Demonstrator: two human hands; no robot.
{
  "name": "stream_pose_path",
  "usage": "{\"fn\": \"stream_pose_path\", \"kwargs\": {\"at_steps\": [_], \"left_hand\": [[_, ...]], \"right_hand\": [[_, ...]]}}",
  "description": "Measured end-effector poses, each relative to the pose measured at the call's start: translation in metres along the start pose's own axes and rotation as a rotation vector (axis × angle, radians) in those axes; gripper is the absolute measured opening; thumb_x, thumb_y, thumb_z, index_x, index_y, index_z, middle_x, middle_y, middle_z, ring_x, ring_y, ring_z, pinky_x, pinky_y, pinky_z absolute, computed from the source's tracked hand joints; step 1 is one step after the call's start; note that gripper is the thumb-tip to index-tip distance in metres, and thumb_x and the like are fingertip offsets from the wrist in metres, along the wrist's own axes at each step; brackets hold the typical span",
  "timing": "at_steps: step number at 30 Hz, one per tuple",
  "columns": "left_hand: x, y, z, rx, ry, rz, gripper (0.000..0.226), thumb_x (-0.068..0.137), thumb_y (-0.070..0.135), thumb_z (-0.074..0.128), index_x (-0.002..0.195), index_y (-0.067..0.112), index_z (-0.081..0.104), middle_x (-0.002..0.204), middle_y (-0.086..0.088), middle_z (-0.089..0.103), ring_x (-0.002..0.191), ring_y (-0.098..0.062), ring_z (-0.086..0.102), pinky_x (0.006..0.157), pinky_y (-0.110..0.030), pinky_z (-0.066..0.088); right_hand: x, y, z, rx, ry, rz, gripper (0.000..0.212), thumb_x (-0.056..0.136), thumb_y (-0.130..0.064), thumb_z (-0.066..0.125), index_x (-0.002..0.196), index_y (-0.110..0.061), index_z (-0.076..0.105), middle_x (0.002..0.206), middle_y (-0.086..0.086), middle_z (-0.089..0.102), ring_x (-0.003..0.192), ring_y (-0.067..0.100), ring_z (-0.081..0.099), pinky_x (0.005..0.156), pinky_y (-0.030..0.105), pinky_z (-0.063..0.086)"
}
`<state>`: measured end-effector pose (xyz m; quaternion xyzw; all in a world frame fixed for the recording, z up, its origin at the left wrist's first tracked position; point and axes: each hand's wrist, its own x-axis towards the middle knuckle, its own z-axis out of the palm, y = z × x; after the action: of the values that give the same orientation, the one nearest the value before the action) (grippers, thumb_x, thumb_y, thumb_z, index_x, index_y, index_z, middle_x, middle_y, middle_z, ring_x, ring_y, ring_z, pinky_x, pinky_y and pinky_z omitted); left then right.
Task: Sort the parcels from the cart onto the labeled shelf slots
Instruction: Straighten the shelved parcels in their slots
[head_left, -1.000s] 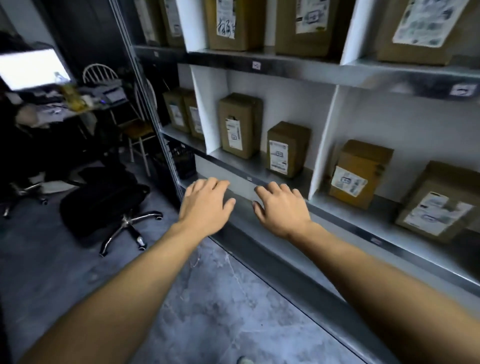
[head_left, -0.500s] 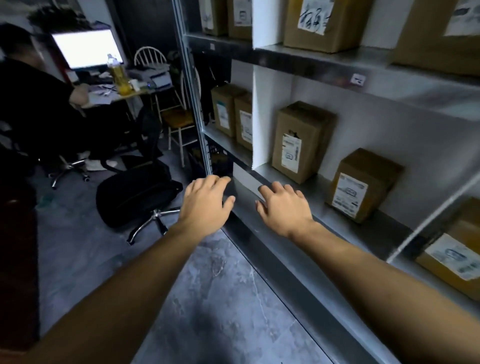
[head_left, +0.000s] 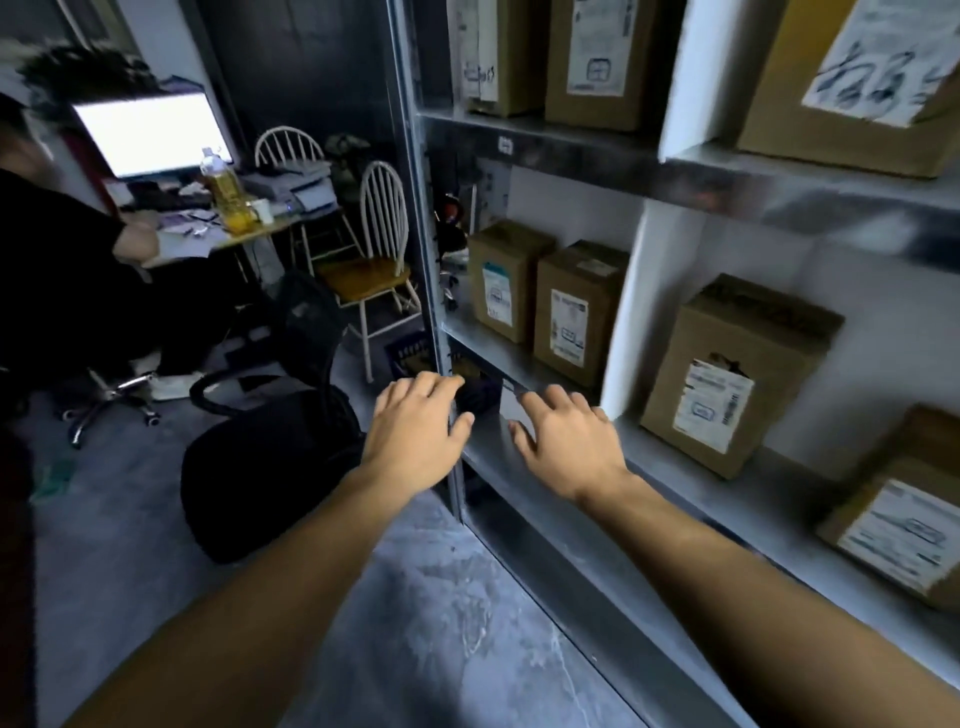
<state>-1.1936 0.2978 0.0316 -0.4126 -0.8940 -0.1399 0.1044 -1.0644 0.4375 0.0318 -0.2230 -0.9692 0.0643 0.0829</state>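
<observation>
Head view: both bare arms reach forward, palms down. The left hand (head_left: 415, 431) holds nothing, its fingers (head_left: 426, 387) straight and slightly spread. Its fingertips lie across the metal upright (head_left: 421, 234) of the shelf unit; whether they touch it cannot be told. The right hand (head_left: 569, 447) is also flat and empty, its fingers (head_left: 566, 402) loosely spread over the front lip of the middle shelf (head_left: 675, 483). Contact with the lip cannot be told either.

Beyond the right fingertips, 2 brown boxes stand upright side by side on that shelf: a tall parcel (head_left: 506, 280) and a wider parcel (head_left: 576, 312), each with a white label facing out. To the right of those fingers, past the white divider (head_left: 623, 312), a large parcel (head_left: 727, 374) stands in the next slot. A low parcel (head_left: 904, 519) sits further right at the frame edge. Above the fingers, the upper parcels (head_left: 592, 57) fill the top shelf.

Left of the left fingers a black office chair (head_left: 270, 457) stands on the grey floor (head_left: 441, 597). Further off are a white spindle chair (head_left: 379, 249), a bright monitor (head_left: 150, 130), a yellow bottle (head_left: 221, 192) and a seated person (head_left: 67, 270).
</observation>
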Motion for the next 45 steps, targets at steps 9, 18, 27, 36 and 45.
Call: {"fn": "stream_pose_path", "kwargs": {"at_steps": [9,18,27,36,45], "left_hand": [[0.126,-0.066,0.005,-0.012,-0.018,0.094,0.05,0.096,0.044,0.048,0.141,0.025,0.042,0.139,-0.002,0.047,0.127,-0.028,0.041,0.107,-0.042,0.03],[0.266,-0.071,0.033,-0.099,0.015,0.168,0.05,0.096,0.043,0.049,0.142,0.025,0.043,0.14,0.0,0.045,0.129,-0.025,0.039,0.104,-0.04,0.032],[0.364,-0.071,0.075,-0.157,-0.059,0.309,0.054,0.092,0.043,0.054,0.141,0.023,0.047,0.143,-0.008,0.046,0.13,-0.032,0.039,0.109,-0.045,0.034],[0.414,-0.057,0.118,-0.202,-0.131,0.544,0.055,0.094,0.056,0.034,0.137,0.027,0.051,0.145,-0.001,0.046,0.134,-0.025,0.04,0.111,-0.045,0.03],[0.422,-0.069,0.134,-0.257,-0.167,0.6,0.053,0.096,0.057,0.036,0.142,0.032,0.044,0.149,0.005,0.039,0.139,-0.024,0.03,0.115,-0.043,0.019]], "right_hand": [[0.109,-0.006,-0.014,0.104,0.096,0.149,0.04,0.101,-0.045,0.041,0.131,-0.02,0.051,0.133,0.009,0.049,0.121,0.034,0.049,0.098,0.047,0.043],[0.231,0.03,-0.019,0.216,0.163,0.278,0.043,0.101,-0.045,0.044,0.139,-0.025,0.046,0.137,0.012,0.047,0.117,0.038,0.054,0.092,0.046,0.05],[0.299,0.063,-0.005,0.026,0.169,0.353,0.051,0.099,-0.049,0.045,0.147,-0.032,0.038,0.158,0.003,0.026,0.147,0.031,0.019,0.121,0.051,0.015],[0.292,0.075,0.004,-0.044,0.261,0.651,0.043,0.096,-0.053,0.045,0.137,-0.038,0.045,0.155,0.0,0.031,0.145,0.035,0.019,0.115,0.057,0.018],[0.277,0.068,0.016,-0.125,0.27,0.768,0.052,0.094,-0.061,0.038,0.141,-0.039,0.046,0.151,-0.001,0.04,0.143,0.033,0.023,0.113,0.064,0.018]]}}
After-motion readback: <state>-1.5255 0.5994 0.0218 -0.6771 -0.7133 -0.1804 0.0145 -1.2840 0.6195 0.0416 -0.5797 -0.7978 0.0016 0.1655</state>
